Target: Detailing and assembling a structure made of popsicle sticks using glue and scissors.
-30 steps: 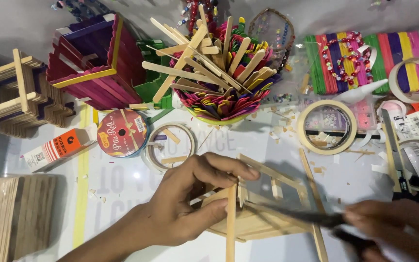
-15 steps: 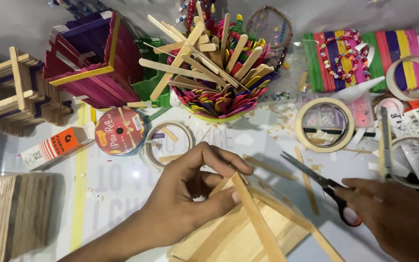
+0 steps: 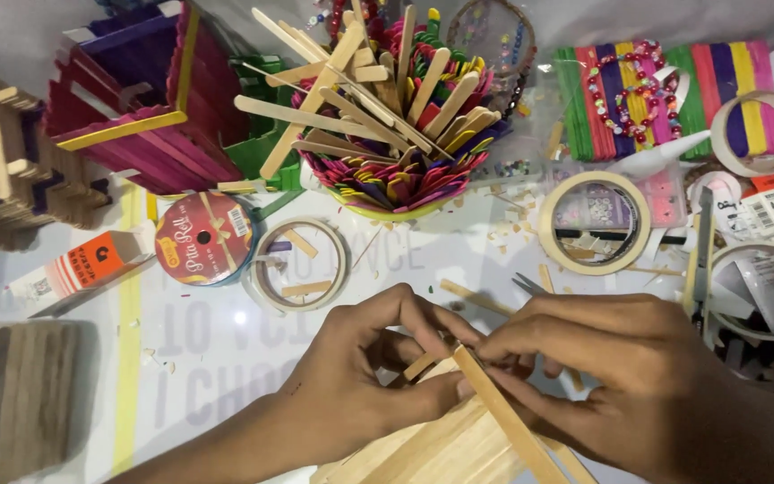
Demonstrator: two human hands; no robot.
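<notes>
Both hands meet over a flat panel of wooden sticks [image 3: 445,448], which lies below the bowl of coloured sticks [image 3: 387,179]. The left hand [image 3: 360,381] pinches a small stick piece [image 3: 423,365]. The right hand [image 3: 620,376] grips a long stick [image 3: 503,412] slanting across the panel.

Bright, even overhead light with soft shadows, mild glare on the white table [image 3: 226,358]; edges slightly blurred.
</notes>
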